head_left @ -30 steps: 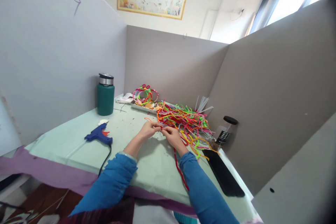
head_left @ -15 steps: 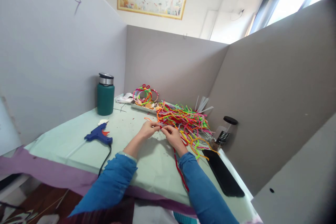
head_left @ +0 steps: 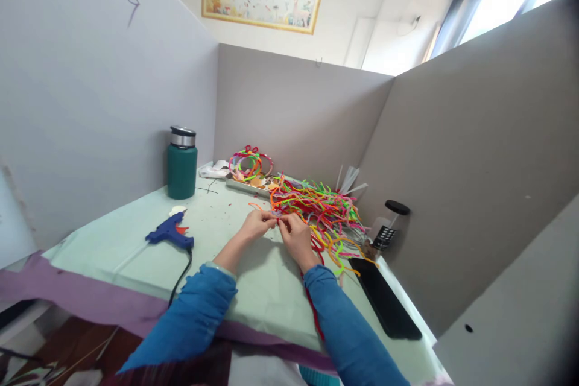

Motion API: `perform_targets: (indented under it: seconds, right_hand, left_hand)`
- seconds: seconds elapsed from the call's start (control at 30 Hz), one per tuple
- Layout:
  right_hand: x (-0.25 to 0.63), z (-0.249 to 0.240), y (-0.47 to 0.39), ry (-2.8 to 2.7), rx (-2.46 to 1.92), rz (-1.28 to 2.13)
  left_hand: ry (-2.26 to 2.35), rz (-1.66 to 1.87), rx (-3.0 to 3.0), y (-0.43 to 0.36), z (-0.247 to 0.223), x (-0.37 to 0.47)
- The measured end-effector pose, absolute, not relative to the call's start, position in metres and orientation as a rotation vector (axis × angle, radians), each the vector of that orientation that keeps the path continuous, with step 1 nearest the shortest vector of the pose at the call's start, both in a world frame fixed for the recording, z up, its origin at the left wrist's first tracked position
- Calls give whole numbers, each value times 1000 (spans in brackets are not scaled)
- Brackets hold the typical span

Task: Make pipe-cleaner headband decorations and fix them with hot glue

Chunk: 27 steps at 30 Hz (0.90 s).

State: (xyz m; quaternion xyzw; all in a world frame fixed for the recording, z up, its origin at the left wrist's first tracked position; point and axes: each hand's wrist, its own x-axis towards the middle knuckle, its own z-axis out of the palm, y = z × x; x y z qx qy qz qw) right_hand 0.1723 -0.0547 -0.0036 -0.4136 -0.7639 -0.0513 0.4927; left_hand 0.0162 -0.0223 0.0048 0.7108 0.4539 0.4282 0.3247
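Observation:
My left hand (head_left: 257,224) and my right hand (head_left: 296,235) meet near the middle of the table, with fingertips pinched close together. Between them shows a small bit of red pipe cleaner (head_left: 277,221), gripped by both hands. A long red strand (head_left: 315,313) runs down from by my right hand, partly hidden under the right sleeve. Just behind the hands lies a large heap of coloured pipe cleaners (head_left: 316,199), with yellow and orange curls to the right.
A blue glue gun (head_left: 170,230) with a black cord lies left, in front of a green bottle (head_left: 181,164). Behind is a metal tray (head_left: 248,186) with coloured rings (head_left: 251,164). A black phone-like slab (head_left: 384,298) and a lidded clear container (head_left: 389,226) are right.
My right hand has shifted and turned slightly, and its forearm has moved a little left, covering more of the red strand. My left hand has hardly moved.

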Motion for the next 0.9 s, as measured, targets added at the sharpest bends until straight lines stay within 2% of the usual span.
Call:
perform_targets:
  seconds: [0.53, 0.67, 0.9]
  right_hand:
    - [169, -7, -50, -1815, -1064, -121]
    - [168, -8, -49, -1784, -1070, -15]
    - [171, -5, -49, -1800, -1026, 373]
  left_hand:
    - [1230, 1110, 1940, -23, 6, 16]
    - [1247, 1113, 1955, -26, 9, 16]
    - [1269, 1235, 1888, -24, 11, 14]
